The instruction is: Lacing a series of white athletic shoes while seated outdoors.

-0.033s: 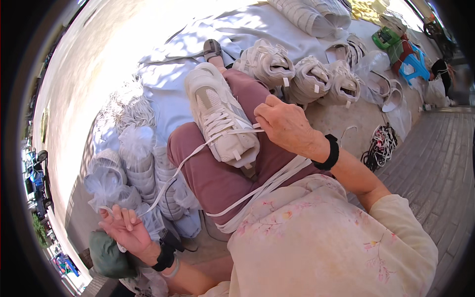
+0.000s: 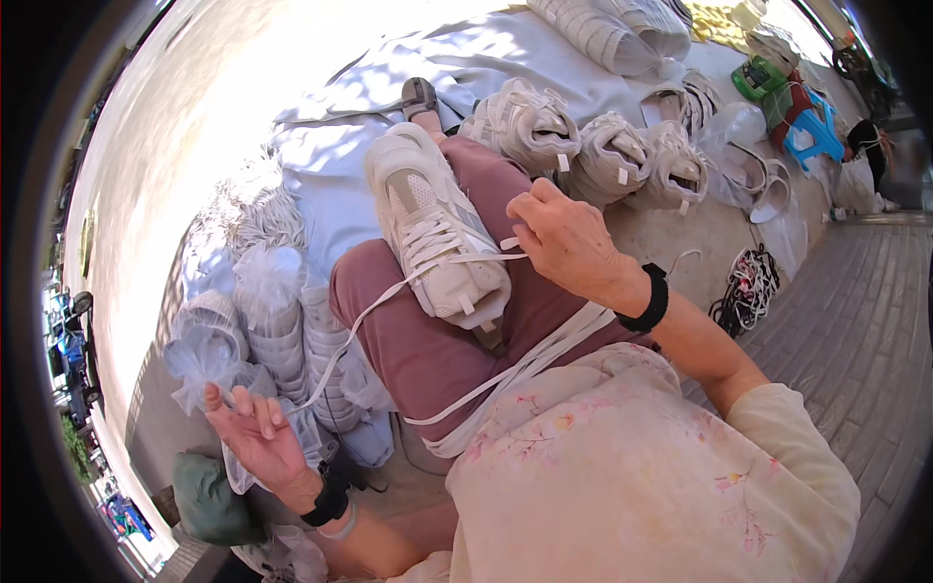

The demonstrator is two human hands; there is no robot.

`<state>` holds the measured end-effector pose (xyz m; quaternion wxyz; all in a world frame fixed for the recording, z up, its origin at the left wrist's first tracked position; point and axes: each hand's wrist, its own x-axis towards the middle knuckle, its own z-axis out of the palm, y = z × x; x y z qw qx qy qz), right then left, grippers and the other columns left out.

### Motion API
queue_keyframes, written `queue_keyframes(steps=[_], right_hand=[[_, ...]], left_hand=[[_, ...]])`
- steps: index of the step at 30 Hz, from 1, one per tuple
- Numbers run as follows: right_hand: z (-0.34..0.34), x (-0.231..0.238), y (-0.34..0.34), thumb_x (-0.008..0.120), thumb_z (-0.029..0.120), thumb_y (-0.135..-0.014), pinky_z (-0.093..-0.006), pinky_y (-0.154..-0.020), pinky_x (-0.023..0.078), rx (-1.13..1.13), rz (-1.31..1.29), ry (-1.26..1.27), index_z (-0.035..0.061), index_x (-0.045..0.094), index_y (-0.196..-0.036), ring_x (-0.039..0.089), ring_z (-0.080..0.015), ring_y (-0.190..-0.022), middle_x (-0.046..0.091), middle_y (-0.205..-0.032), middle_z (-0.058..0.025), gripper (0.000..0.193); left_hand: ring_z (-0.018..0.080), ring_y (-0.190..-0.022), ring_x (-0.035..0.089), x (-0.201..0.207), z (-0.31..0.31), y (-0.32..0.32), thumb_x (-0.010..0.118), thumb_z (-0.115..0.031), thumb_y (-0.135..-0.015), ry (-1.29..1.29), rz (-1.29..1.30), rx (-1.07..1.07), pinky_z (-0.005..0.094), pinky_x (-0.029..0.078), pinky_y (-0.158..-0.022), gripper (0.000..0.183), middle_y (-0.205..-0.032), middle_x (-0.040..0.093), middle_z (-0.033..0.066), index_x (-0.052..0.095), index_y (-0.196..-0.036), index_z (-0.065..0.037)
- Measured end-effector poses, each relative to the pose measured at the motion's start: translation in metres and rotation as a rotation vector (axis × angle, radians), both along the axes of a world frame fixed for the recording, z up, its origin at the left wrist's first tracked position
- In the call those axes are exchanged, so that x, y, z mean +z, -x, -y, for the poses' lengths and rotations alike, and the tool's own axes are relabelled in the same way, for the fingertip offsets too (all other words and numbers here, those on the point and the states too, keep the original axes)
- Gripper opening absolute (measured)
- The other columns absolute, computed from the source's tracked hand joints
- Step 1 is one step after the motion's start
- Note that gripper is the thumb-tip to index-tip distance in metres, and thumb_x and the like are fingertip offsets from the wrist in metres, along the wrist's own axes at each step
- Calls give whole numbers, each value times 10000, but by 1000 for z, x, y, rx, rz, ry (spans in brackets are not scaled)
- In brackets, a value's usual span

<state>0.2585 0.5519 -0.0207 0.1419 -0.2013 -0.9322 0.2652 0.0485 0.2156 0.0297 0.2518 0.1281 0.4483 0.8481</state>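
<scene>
Head view: white shoe (image 2: 432, 228) on the thighs (image 2: 389, 355), likely light, soft-topped, best held by its heel. Fingers of the right hand (image 2: 573, 238) seemingly pinch its limp lace (image 2: 387, 293); the left hand's (image 2: 260, 442) curl loosely, grip undeterminable.

Ahead of you, a pale cloth (image 2: 335, 160) lies rumpled on the ground, dappled with sunlight. Three white shoes (image 2: 618, 160) sit in a row to its right, heels toward you. Past them, at the top, you see white stacks (image 2: 617, 39) in clear wrap. Further right are a green tub (image 2: 756, 78), a blue stool (image 2: 816, 138) and pale sandals (image 2: 772, 199). Nearer you, a cord tangle (image 2: 748, 287) lies beside the grey paving (image 2: 846, 311). On your left are a white string pile (image 2: 255, 209), bagged white stacks (image 2: 277, 340) and a dark green bundle (image 2: 209, 505).
</scene>
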Motion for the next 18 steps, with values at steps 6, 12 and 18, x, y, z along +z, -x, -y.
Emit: queue_keyframes(steps=[6,12,18], right_hand=[[15,-4,16,658,126,-822,-363,-616,481,98,-162,68,55,628,-888,593,-257,-689,526,-837,-70,103],[32,-17,43,627,138,-822,-363,-590,509,182,-34,-72,70,620,-900,607,-254,-699,512,-853,-67,104],[29,-22,51,600,107,-788,-351,-551,494,169,-46,-141,34,605,-853,575,-225,-600,520,-784,-87,99]], left_hand=[[22,-564,426,-35,-92,-47,516,-152,-986,564,-156,-223,196,434,-547,194,-903,588,23,592,-1123,-38],[40,-696,520,-56,-132,-58,542,-142,-971,827,-621,-224,185,445,-612,213,-963,613,12,625,-1138,-39],[240,-866,613,-61,-139,-57,603,-2,-848,896,-826,-189,319,477,-790,238,-951,612,121,619,-1085,-17]])
